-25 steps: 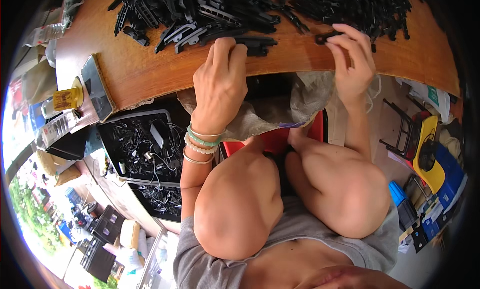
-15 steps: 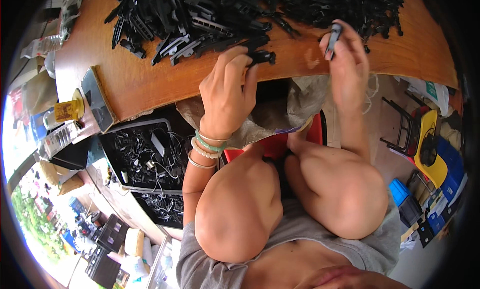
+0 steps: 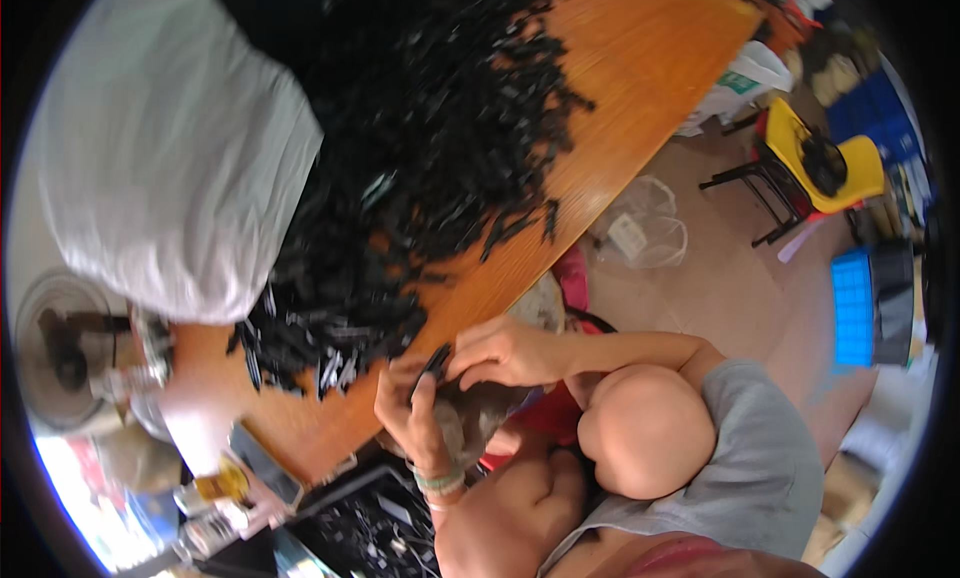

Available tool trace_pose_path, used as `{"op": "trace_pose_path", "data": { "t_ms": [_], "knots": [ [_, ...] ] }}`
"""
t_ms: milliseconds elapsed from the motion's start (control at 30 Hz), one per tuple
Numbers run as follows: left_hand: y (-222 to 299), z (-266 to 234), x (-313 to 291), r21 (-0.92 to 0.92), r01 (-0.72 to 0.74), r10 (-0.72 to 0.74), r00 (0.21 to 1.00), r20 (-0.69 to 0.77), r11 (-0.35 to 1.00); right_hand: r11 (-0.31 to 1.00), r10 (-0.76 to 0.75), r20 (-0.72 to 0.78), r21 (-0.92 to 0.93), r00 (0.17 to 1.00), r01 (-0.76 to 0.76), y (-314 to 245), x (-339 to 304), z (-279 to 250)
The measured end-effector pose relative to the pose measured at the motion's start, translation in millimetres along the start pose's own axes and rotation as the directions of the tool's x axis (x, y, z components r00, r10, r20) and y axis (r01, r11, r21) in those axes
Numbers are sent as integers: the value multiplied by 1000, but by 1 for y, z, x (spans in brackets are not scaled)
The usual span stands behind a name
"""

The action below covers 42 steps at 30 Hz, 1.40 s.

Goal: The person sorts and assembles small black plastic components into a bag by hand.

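Observation:
A small, slim black plastic part (image 3: 432, 366) stands tilted between my hands, just off the near edge of the table. My left hand (image 3: 408, 410) is closed on it, thumb pressed along its lower side. From the right, my right hand (image 3: 512, 352) meets it with bent fingers pinched at its upper end; whether a second piece sits there is too blurred to tell. Close beyond my hands lies a heap of narrow black plastic parts (image 3: 335, 323), joining a bigger dark pile (image 3: 440, 148) of similar pieces.
A large pale sack (image 3: 180, 158) stands on the wooden table (image 3: 610, 108) at left, near a fan (image 3: 65, 353). Below the table's left edge is a black tray of parts (image 3: 365, 528). On the right are a yellow chair (image 3: 825, 163), a blue basket (image 3: 853, 308) and a clear plastic bag (image 3: 650, 228).
My view has swung, bringing the sack and more of the pile into sight. My hands, apart before with a dark piece in each, have come together around the black part.

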State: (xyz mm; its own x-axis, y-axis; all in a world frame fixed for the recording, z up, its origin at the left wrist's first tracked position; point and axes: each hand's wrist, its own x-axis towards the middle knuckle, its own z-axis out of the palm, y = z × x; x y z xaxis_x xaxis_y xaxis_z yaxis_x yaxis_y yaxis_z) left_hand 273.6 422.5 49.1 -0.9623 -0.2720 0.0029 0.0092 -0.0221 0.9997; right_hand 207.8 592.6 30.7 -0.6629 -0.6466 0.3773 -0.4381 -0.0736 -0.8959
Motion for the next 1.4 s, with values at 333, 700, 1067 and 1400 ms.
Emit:
{"op": "trace_pose_path", "data": {
  "t_ms": [333,700,1067,1400],
  "knots": [
    [1,-2,-12,164,134,-131,991,-25,977,993,-64,-64,-100,996,58,2,1,12],
    [2,1,-15,155,86,-72,993,-98,984,993,-112,-126,-45,986,107,4,4,20],
    [-5,-1,-20,195,55,-67,996,55,979,998,-69,-130,-9,989,68,5,-3,21],
    [0,2,-19,533,-173,145,985,95,828,1000,-23,-169,10,985,25,5,-4,24]
  ]
}}
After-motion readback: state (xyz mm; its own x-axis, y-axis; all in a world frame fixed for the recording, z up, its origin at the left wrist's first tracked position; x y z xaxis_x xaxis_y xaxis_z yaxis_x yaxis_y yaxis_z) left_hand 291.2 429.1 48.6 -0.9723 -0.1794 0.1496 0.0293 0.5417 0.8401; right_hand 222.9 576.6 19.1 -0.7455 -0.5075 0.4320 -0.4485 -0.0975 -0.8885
